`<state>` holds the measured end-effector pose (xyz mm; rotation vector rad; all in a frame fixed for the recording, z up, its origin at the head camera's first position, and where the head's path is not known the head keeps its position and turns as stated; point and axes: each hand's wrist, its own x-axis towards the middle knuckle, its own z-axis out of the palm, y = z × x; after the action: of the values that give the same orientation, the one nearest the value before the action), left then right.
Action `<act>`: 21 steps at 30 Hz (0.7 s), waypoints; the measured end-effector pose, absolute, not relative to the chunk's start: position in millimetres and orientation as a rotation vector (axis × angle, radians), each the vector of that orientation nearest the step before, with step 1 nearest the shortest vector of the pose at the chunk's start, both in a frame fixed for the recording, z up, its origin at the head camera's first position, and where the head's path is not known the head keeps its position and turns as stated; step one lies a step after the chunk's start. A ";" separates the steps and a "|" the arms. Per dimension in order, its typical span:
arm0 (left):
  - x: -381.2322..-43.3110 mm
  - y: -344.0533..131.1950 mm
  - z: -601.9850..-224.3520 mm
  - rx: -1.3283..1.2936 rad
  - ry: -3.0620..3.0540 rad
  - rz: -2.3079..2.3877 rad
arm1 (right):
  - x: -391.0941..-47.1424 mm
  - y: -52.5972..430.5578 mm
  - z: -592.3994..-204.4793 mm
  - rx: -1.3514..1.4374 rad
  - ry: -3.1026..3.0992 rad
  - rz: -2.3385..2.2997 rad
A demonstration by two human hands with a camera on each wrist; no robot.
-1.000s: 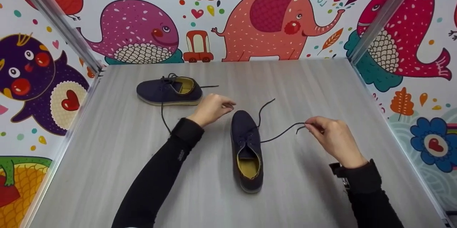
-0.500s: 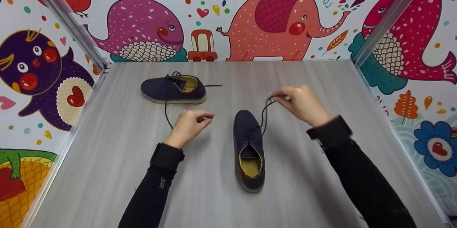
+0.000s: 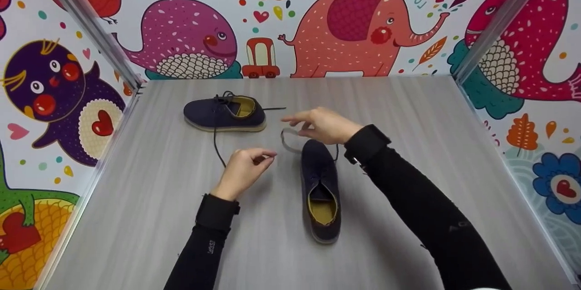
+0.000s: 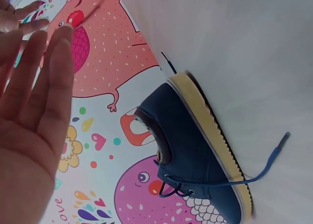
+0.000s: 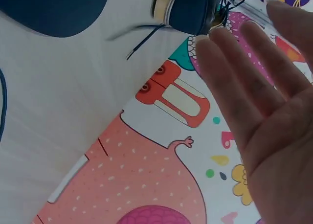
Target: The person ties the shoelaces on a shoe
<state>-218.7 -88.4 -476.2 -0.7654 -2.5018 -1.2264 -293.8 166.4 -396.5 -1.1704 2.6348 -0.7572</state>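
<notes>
A navy lace-up shoe (image 3: pixel 320 199) with a yellow insole stands on the grey tabletop, toe pointing away from me. Over its toe hovers my right hand (image 3: pixel 324 125), fingers spread forward, holding nothing that I can see. A blurred shoelace (image 3: pixel 286 142) curves from beneath that hand to the shoe's left. To the left of this shoe, my left hand (image 3: pixel 245 167) is above the table, thumb and forefinger close together with nothing visible between them; its fingers (image 4: pixel 54 82) look nearly straight in the left wrist view. The matching shoe (image 3: pixel 204 113) sits farther back, toe left.
One shoelace (image 3: pixel 218 147) of the back shoe trails toward my left hand, and another lace end (image 3: pixel 274 108) sticks out rightward by its heel. Panels printed with cartoon animals (image 3: pixel 349 31) enclose the table at the back and sides, with metal posts (image 3: pixel 494 27) at the corners.
My right hand swung from the right side, pinching the near shoe's laces, across to above its toe, where its fingers opened. My left hand drew back toward me from beside the back shoe.
</notes>
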 end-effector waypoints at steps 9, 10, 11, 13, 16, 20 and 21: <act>-222.9 -60.7 -480.9 -0.827 -2.512 -1.207 | -285.9 226.1 -429.4 -1.075 2.776 -0.763; -224.5 -56.5 -482.1 -0.834 -2.532 -1.204 | -282.9 231.9 -436.0 -1.060 2.777 -0.752; -226.3 -52.5 -483.7 -0.847 -2.553 -1.192 | -279.6 236.7 -442.8 -1.048 2.777 -0.739; -230.1 -45.5 -486.9 -0.878 -2.616 -1.157 | -273.4 243.6 -455.9 -1.037 2.780 -0.698; -235.6 -37.5 -492.0 -0.932 -2.695 -1.090 | -263.8 248.0 -471.2 -0.991 2.787 -0.641; -239.5 -29.7 -497.7 -0.982 -2.740 -1.044 | -254.0 248.3 -484.8 -0.918 2.821 -0.635; -239.8 -27.9 -498.8 -0.984 -2.750 -1.045 | -252.2 248.4 -487.4 -0.906 2.829 -0.655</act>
<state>-239.8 -27.9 -498.8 -0.9845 -2.7500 -1.0447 -252.2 248.4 -487.4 -0.9058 2.8286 -0.6549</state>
